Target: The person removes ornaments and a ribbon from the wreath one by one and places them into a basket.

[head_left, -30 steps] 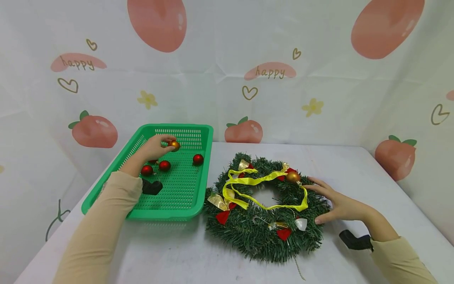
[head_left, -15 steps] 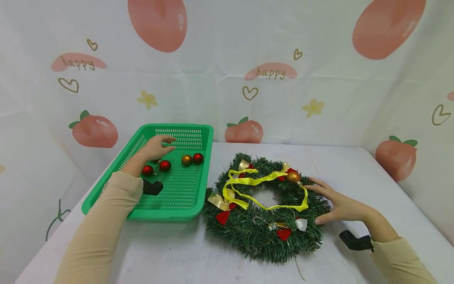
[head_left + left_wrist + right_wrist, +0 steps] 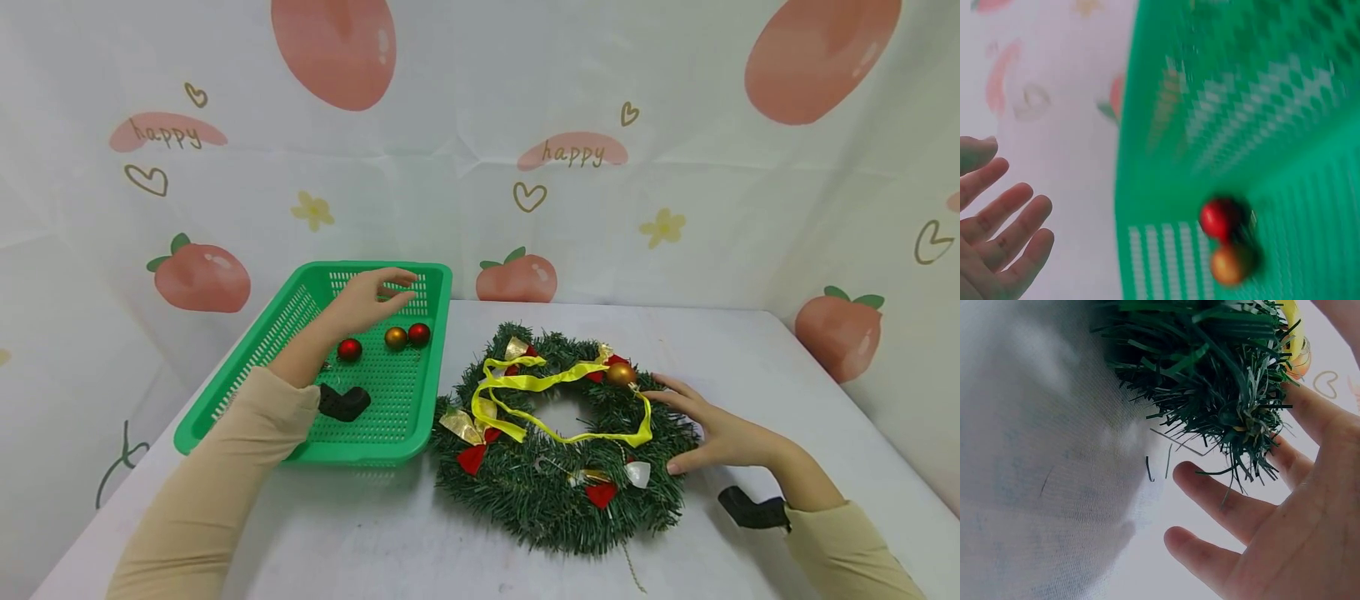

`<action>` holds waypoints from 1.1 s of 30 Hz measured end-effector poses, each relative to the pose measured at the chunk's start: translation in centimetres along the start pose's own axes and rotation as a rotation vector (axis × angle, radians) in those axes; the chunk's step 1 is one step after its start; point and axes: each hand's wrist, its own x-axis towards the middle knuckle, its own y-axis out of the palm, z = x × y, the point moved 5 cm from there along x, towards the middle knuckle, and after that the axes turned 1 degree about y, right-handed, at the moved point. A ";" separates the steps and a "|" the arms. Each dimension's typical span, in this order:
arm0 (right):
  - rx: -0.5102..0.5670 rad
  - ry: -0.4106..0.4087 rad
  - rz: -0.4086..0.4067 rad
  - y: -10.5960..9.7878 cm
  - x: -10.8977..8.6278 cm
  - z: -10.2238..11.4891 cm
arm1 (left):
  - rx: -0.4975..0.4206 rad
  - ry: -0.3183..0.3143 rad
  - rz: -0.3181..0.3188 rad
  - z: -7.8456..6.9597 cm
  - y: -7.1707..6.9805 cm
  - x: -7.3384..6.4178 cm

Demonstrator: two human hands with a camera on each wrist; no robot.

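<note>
L hand (image 3: 367, 304) hovers over the back part of the basket (image 3: 360, 453), fingers loose & slightly bent, thumb apart from them, holding nothing. Below it, toward the basket's R side, a gold ball (image 3: 395, 337) & a red ball (image 3: 419, 334) sit side by side on the basket floor, touching or nearly so. A second red ball (image 3: 349, 349) lies further L, near the forearm; what's behind that arm is hidden. L wrist view is a bit blurry, but shows the palm & spread fingers beyond the basket rim, w/ the red-and-gold pair inside.

R hand (image 3: 708, 429) rests at the R edge of the wreath (image 3: 525, 504), fingers spread & lightly bent, some touching the greenery — no closed grip. Wreath lies flat on the table (image 3: 735, 346), just R of the basket. On it: a yellow ribbon (image 3: 528, 382) looping across the centre hole, a hung ball (image 3: 621, 374) in gold near the R fingertips, a bow (image 3: 461, 427) in gold & red at the L, plus a white bit (image 3: 638, 474) at the lower R. A thin string (image 3: 633, 571) trails off the front edge.

Both sleeves (image 3: 195, 492) are beige, w/ a black mount (image 3: 345, 402) at each wrist. Behind — a backdrop (image 3: 435, 208) w/ peaches, hearts, "happy" etc.
</note>
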 end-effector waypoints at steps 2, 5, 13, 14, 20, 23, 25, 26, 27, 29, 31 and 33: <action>0.000 -0.005 0.000 0.0 0.0 0.0 | -0.007 0.056 0.016 -1.7 0.7 0.0; 0.002 -0.011 0.000 0.0 0.0 0.1 | -0.018 0.126 0.049 -4.0 1.9 -0.1; -0.002 -0.007 0.002 0.0 0.0 0.1 | -0.065 0.280 0.118 -8.5 4.9 -0.5; -0.002 -0.006 0.002 0.0 0.0 0.1 | -0.066 0.300 0.130 -9.0 5.4 -0.5; 0.004 0.002 0.005 0.0 0.1 0.2 | -0.059 0.375 0.216 -11.6 8.3 -0.3; 0.003 0.012 0.005 0.0 0.1 0.0 | -0.052 0.399 0.252 -12.6 9.6 -0.1; 0.001 0.023 0.004 0.0 0.0 -0.1 | -0.042 0.413 0.275 -13.3 10.6 0.1; -0.001 0.027 0.003 0.0 0.0 -0.2 | -0.037 0.419 0.287 -13.5 11.1 0.3; -0.002 0.031 0.001 0.0 0.0 -0.2 | -0.030 0.421 0.298 -13.7 11.5 0.4; -0.003 0.036 -0.004 -0.1 0.0 -0.1 | -0.026 0.417 0.316 -14.1 12.4 0.6; -0.005 0.034 -0.003 -0.1 0.0 -0.1 | -0.028 0.415 0.325 -14.4 13.3 0.9; -0.005 0.028 0.000 -0.1 0.0 0.0 | -0.034 0.417 0.322 -14.7 14.0 1.2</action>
